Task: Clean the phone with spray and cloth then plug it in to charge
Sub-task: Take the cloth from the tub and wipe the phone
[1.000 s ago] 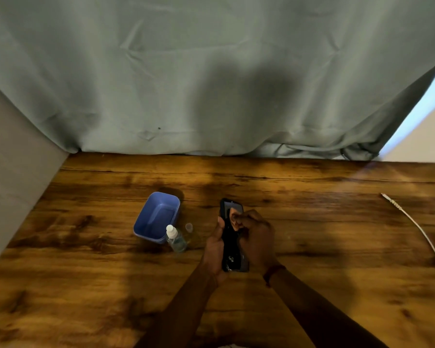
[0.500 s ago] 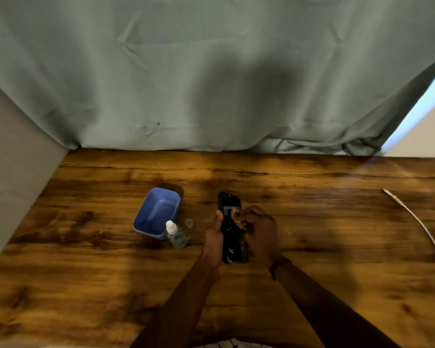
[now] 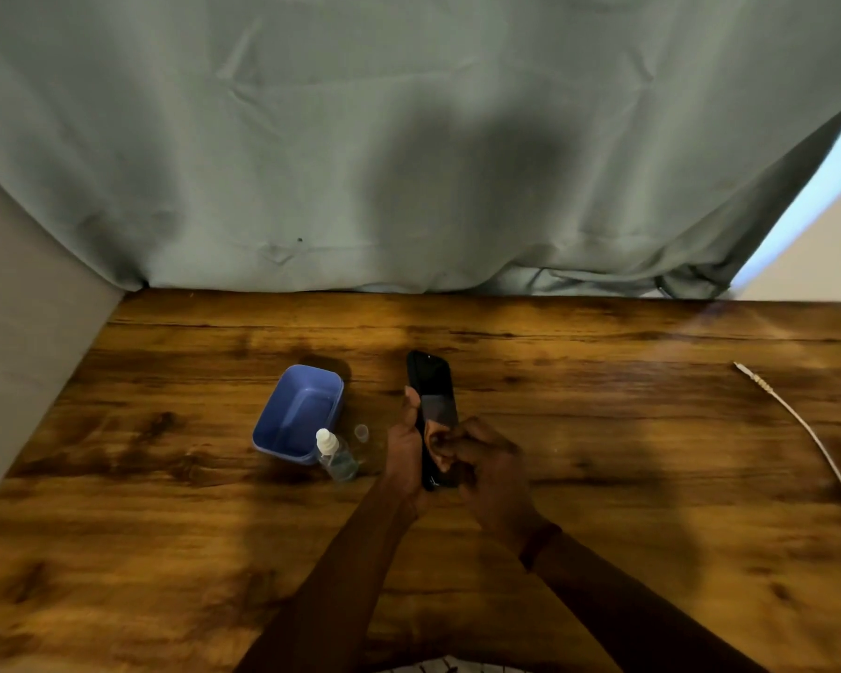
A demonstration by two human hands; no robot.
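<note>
Grips the phone by its left edge in the curled left hand, steadying it over the table; pinches a cloth in the right hand against the lower screen for wiping. Leaves spray bottle just left, charging cable far right, probably for later.

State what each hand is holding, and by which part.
Left hand grips the phone by its lower left edge. Right hand pinches a small cloth against the phone's lower screen.

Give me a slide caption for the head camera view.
Left hand holds the phone while the right hand presses a small cloth on it, spray bottle nearby.
</note>
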